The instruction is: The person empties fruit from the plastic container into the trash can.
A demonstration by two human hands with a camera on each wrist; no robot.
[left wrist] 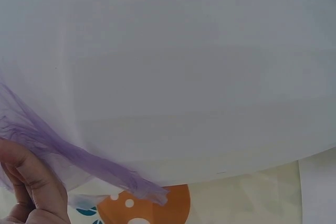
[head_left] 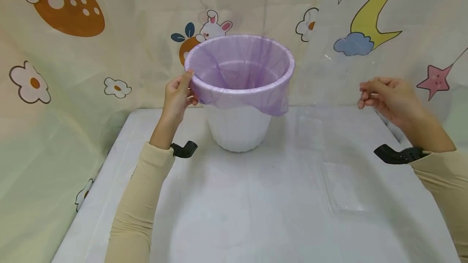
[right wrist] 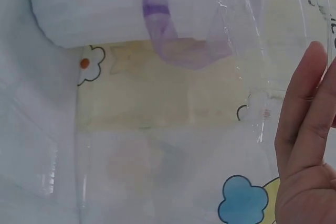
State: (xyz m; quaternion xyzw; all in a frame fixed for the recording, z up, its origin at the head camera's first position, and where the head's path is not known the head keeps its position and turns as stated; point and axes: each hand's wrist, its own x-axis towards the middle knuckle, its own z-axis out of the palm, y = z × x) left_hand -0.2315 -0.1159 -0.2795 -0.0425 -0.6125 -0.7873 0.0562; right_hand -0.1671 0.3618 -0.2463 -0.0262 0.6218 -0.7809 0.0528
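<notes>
A white bin point(head_left: 237, 129) stands at the back of the table, lined with a thin purple plastic bag point(head_left: 241, 62). The bag is folded over the rim and hangs loose on the right. My left hand point(head_left: 178, 94) grips the left side of the bag-covered rim, thumb on top and fingers beneath. In the left wrist view, a bunched strip of the bag point(left wrist: 100, 166) trails past the fingers. To the right of the bin, my raised right hand point(head_left: 393, 98) pinches a clear plastic piece point(right wrist: 281, 74) with ridged edges; its full shape is hard to see.
A clear rectangular plastic piece point(head_left: 345, 188) lies on the right of the white table point(head_left: 234, 210), with another faint clear outline point(head_left: 308, 131) behind it. A printed cloth backdrop point(head_left: 146, 52) rises right behind the bin.
</notes>
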